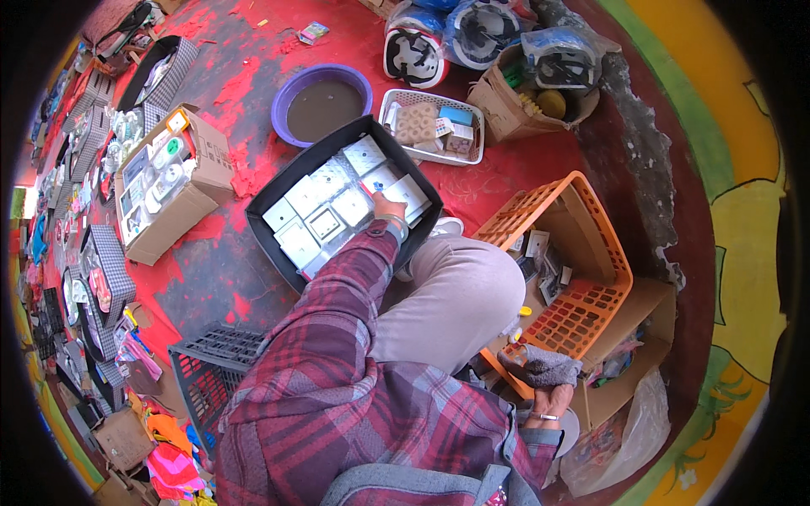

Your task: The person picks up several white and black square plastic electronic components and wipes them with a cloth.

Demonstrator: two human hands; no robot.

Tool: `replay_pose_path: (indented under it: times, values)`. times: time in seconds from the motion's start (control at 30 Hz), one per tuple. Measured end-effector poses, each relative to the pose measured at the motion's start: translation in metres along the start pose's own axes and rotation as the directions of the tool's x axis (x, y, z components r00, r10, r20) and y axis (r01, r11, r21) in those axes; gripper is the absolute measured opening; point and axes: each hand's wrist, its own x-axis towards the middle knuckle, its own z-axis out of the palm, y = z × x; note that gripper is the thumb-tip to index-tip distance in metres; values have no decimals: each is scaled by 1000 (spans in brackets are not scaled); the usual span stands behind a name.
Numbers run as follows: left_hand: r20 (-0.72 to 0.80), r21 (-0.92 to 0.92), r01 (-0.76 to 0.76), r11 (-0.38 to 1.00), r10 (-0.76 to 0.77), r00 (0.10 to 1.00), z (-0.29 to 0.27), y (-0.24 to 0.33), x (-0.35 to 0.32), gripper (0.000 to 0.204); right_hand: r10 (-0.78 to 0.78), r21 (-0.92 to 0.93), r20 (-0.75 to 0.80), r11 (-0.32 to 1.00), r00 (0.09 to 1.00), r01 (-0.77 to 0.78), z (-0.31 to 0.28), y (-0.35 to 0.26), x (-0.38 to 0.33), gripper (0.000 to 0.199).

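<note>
Worn red floor [354, 51] lies all round. The left hand [390, 207] rests among white boxes [304, 196] in a black bin [396, 153], its grip unclear; the right hand [553, 401] clutches grey cloth [544, 368]. Careless tugging could spill boxes toward the purple basin [279, 110], its murky water [325, 110] soaking them.

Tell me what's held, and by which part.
The right hand holds a bunched grey cloth by its near side. Whether the left hand holds a white box cannot be told.
</note>
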Motion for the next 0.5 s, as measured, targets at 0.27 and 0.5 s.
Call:
replay_pose_path:
  times: [0.27,0.5]
  values:
    - [175,-172,32,985,-2,985,0,-22,-6,55,32,47,-64,998,997,-29,-9,8,10,18]
    - [171,-483,23,875,68,983,-85,-15,38,52,40,-36,-69,998,997,-42,7,9,6,28]
